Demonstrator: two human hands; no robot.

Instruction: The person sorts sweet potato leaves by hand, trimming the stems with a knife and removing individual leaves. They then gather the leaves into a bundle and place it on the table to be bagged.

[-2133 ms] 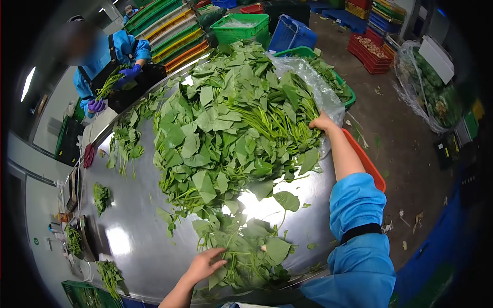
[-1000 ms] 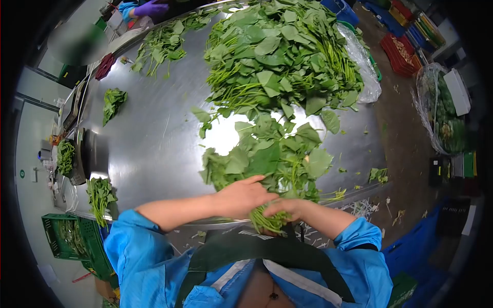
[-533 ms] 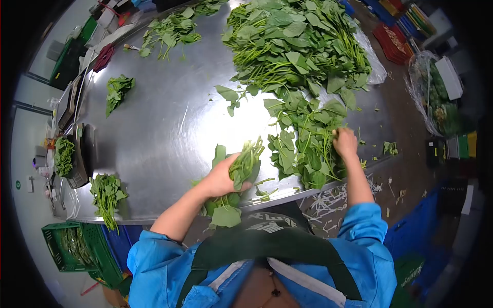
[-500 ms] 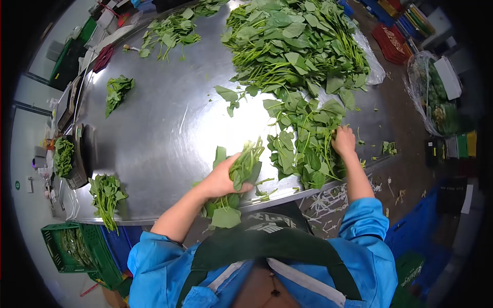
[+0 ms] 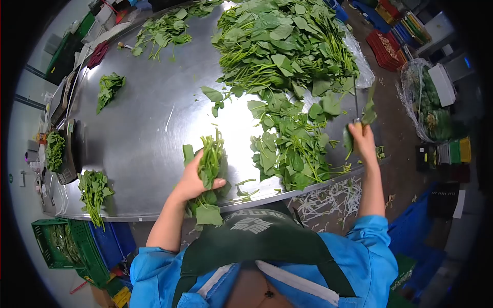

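Observation:
My left hand is wrapped round a bunch of leafy greens over the table's near edge, stems up and leaves hanging below. Out at the right, my right hand pinches a leafy stem, raised apart from the pile. A loose heap of greens lies between my hands on the metal table. Behind it rises a large pile of greens. A few cut stem pieces rest beside the left-hand bunch.
Small bunches lie along the table's left side, near a scale with greens on it. Green crates stand below at the left. Shredded white paper covers floor at the right, near a plastic bag of vegetables.
My right hand has left the loose heap and moved right and slightly up with a leafy stem. The left hand keeps its bunch. The whole view has shifted a little.

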